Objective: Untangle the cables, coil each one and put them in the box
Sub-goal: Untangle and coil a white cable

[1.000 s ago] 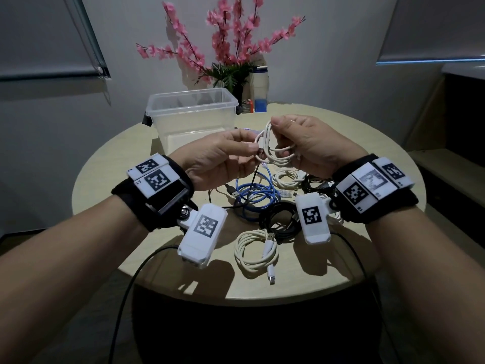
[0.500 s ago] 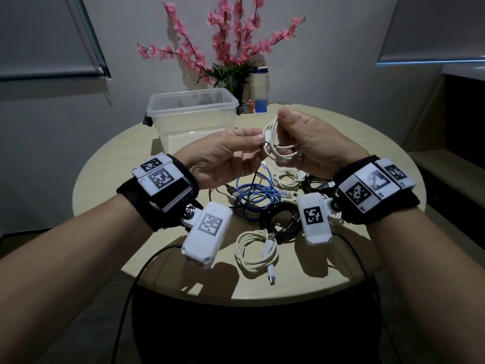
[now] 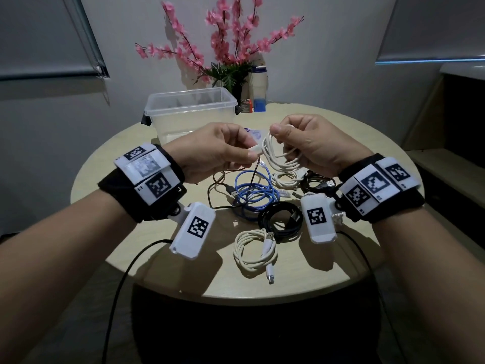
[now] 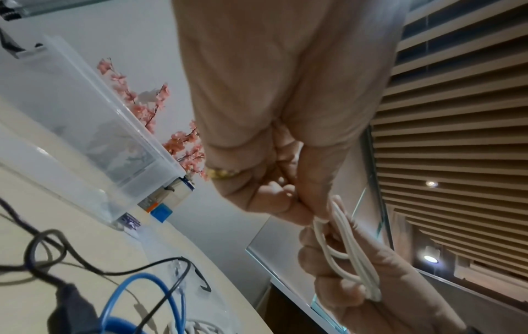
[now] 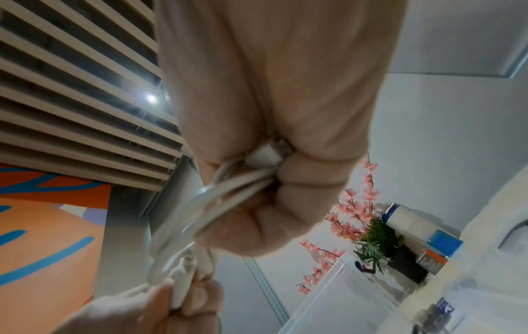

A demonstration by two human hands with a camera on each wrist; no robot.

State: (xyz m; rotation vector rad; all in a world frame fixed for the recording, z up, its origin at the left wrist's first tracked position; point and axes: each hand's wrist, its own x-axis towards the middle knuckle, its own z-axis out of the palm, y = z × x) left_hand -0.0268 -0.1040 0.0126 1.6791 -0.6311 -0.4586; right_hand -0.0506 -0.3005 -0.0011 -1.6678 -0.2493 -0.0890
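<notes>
White charging cable (image 3: 279, 156) hangs coiled above the worktop (image 3: 147, 232), loops bunched in the right hand (image 3: 312, 145) so they cannot spring apart. Left hand (image 3: 217, 151) pinches its plug end, probably to tuck it. Clear plastic box (image 3: 191, 111) waits behind.

Pretty dim room overall, grey and flat in the head view, with soft shadows under the wrist units on the table (image 3: 147, 248). Wide-angle bending stretches the arms at the bottom corners. Wrist views are brighter (ceiling spotlights (image 4: 431, 259) flare a bit) but the close-up skin is smeared, and the blue cable (image 4: 120, 302) is out of focus.
</notes>
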